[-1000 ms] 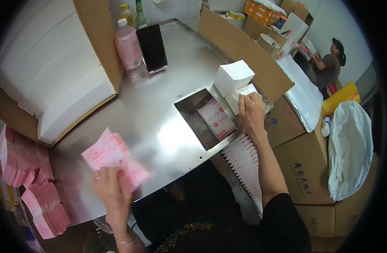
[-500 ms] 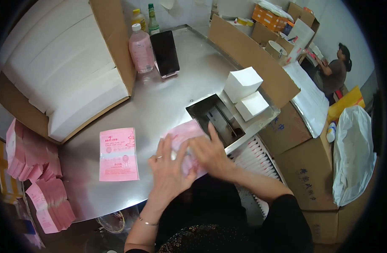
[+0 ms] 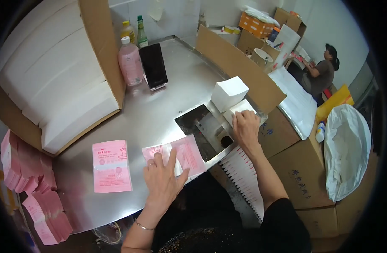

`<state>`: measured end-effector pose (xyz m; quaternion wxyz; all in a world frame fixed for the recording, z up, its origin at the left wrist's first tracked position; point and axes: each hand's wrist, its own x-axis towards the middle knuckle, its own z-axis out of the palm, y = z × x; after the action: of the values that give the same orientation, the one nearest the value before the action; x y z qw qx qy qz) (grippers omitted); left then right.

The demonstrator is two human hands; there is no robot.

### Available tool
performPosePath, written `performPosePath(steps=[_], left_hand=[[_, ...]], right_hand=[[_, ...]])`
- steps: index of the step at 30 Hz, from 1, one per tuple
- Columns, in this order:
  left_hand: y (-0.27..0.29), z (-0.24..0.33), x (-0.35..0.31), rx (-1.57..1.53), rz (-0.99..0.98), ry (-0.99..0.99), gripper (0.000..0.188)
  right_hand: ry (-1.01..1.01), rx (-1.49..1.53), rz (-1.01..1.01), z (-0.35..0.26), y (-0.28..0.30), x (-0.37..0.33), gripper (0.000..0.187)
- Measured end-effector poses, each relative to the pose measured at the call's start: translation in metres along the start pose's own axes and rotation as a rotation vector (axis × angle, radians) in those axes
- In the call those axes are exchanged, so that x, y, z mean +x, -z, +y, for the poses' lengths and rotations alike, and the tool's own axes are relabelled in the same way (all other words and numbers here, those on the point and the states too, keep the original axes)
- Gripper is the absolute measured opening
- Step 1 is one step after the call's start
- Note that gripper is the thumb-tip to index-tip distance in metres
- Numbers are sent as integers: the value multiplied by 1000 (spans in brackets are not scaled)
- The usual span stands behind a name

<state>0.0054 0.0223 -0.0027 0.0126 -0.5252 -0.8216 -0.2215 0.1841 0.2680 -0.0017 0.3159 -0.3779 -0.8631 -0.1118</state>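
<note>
My left hand [image 3: 162, 177] lies with its fingers spread on a pink printed packet [image 3: 189, 154], pressing it to the steel table just left of a rectangular opening [image 3: 197, 122]. A whitish band shows across the packet under the fingers. My right hand [image 3: 246, 128] reaches past the opening to the nearer, lower white paper stack [image 3: 240, 108]. Its fingers are bent and close together on that stack; the fingertips are partly hidden. Beside it stands a taller white paper stack [image 3: 229, 93]. Left of my left hand lies a pile of pink packets [image 3: 112, 166].
An open carton [image 3: 101, 55] of white paper stands at the left, above folded pink packets [image 3: 46, 215]. A phone [image 3: 153, 65] leans by a pink bottle [image 3: 130, 63]. Cardboard [image 3: 240, 67] edges the table; a white bag [image 3: 347, 147] and a person [image 3: 322, 74] are right.
My right hand has left the pink packet and moved right onto the lower white stack. My left hand stays on the packet, its fingers flatter. The whole view has shifted slightly.
</note>
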Motion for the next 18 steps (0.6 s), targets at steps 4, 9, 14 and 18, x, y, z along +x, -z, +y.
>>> performPosePath(steps=[4, 9, 14, 18], left_hand=[[16, -3, 3, 150, 129, -172, 56], [13, -5, -5, 67, 74, -216, 46], [6, -15, -15, -145, -29, -205, 45], [19, -26, -14, -118, 64, -180, 62]], right_hand=[[-46, 35, -40, 2, 3, -4, 13], [-31, 176, 105, 17, 0, -9, 23], [361, 418, 99, -64, 19, -35, 39], [790, 655, -58, -142, 46, -78, 38]])
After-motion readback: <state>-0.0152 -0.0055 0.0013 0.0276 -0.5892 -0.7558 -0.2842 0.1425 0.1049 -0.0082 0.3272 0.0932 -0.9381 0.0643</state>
